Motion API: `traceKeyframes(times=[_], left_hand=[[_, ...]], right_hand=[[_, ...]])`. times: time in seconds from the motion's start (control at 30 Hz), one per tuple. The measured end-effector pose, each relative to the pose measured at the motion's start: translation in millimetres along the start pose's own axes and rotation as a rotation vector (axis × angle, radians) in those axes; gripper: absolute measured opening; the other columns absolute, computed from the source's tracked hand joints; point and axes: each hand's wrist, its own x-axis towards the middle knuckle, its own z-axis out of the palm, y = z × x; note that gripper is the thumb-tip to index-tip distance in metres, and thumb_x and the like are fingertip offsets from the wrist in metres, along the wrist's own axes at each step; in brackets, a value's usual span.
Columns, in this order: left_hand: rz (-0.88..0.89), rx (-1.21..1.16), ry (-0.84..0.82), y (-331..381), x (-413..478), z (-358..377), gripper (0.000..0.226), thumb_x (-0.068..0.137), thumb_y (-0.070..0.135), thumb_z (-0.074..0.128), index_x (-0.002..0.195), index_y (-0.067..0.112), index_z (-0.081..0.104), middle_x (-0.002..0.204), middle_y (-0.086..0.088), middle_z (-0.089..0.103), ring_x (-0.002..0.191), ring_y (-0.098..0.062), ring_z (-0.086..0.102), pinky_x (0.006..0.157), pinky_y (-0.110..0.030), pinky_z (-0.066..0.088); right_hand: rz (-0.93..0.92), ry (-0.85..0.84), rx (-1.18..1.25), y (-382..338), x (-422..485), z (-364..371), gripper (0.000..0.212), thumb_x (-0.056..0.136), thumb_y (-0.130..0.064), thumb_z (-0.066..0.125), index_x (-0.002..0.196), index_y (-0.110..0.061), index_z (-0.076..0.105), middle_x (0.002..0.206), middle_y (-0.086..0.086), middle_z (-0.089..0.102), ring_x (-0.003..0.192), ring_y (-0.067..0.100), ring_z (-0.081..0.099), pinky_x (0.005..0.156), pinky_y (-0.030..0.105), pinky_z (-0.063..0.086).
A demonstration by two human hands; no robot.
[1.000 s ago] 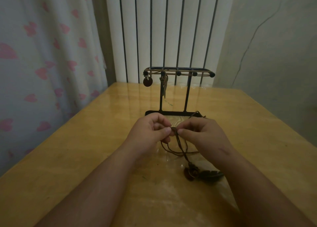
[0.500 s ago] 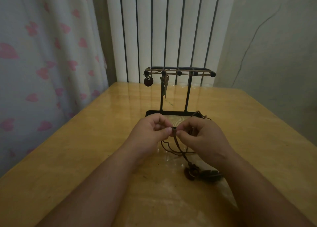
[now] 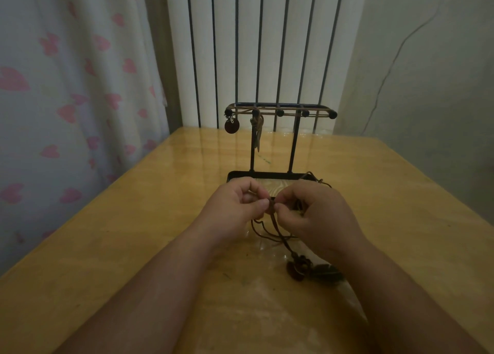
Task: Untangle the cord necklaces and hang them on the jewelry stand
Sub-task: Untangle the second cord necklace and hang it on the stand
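My left hand (image 3: 235, 206) and my right hand (image 3: 318, 217) meet fingertip to fingertip just in front of the stand, both pinching a knot in the dark cord necklaces (image 3: 270, 230). Loose loops of cord hang below the fingers onto the table. Their pendants (image 3: 299, 269), a round dark piece and a feather shape, lie under my right wrist. The black jewelry stand (image 3: 294, 140) rises behind my hands; from its top bar hang a round disc pendant (image 3: 231, 126) at the left end and a long pendant (image 3: 258, 134) beside it.
The wooden table (image 3: 133, 233) has a glossy top and runs to a curtain with pink hearts (image 3: 66, 100) on the left. A white ribbed radiator (image 3: 254, 46) stands behind the stand, and a grey wall (image 3: 427, 73) closes the right side.
My fingers have shifted slightly on the knot; the hands stay in the same place and the hanging loops have barely moved.
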Motion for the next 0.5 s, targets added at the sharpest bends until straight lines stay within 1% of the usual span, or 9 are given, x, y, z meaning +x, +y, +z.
traceKeyframes(times=[0.13,0.23,0.3,0.4,0.5], left_hand=[[-0.008,-0.004,-0.008,0.0,-0.9,1.9,0.026,0.090,0.005,0.065,0.080,0.029,0.064,0.066,0.010,0.069,0.072,-0.009,0.064,0.083,-0.043,0.053],[-0.008,-0.011,-0.007,1.1,-2.3,2.1,0.026,0.090,0.004,0.065,0.081,0.028,0.065,0.066,0.013,0.068,0.071,-0.006,0.063,0.081,-0.039,0.051],[-0.010,-0.009,-0.006,2.7,-2.7,1.7,0.023,0.090,0.004,0.065,0.083,0.026,0.065,0.067,0.013,0.069,0.072,-0.006,0.064,0.082,-0.039,0.051],[-0.001,-0.002,-0.001,4.0,-2.4,2.3,0.021,0.089,0.004,0.065,0.084,0.025,0.065,0.070,0.014,0.069,0.076,-0.007,0.064,0.085,-0.041,0.053],[0.011,-0.001,-0.004,3.6,-1.9,2.8,0.028,0.089,0.004,0.066,0.079,0.031,0.066,0.071,0.014,0.069,0.080,-0.011,0.065,0.085,-0.042,0.053]], right_hand=[[-0.011,0.008,-0.033,-1.2,0.2,0.9,0.003,0.083,-0.040,0.059,0.085,-0.040,0.058,0.077,-0.023,0.052,0.075,-0.006,0.050,0.060,0.012,0.033],[-0.010,-0.012,-0.051,-1.3,0.7,0.8,0.007,0.081,-0.043,0.056,0.087,-0.042,0.058,0.078,-0.024,0.051,0.076,-0.007,0.049,0.061,0.012,0.033],[-0.016,-0.010,-0.064,-1.2,1.1,1.2,0.007,0.082,-0.041,0.057,0.088,-0.040,0.059,0.077,-0.024,0.051,0.075,-0.006,0.049,0.060,0.012,0.032],[-0.010,0.030,-0.076,-0.7,0.8,2.3,0.005,0.081,-0.040,0.057,0.084,-0.037,0.060,0.074,-0.020,0.051,0.071,-0.003,0.049,0.058,0.013,0.031],[-0.001,0.025,-0.060,-1.1,0.8,3.5,0.005,0.079,-0.042,0.056,0.078,-0.036,0.056,0.071,-0.018,0.051,0.067,0.000,0.048,0.058,0.015,0.033]])
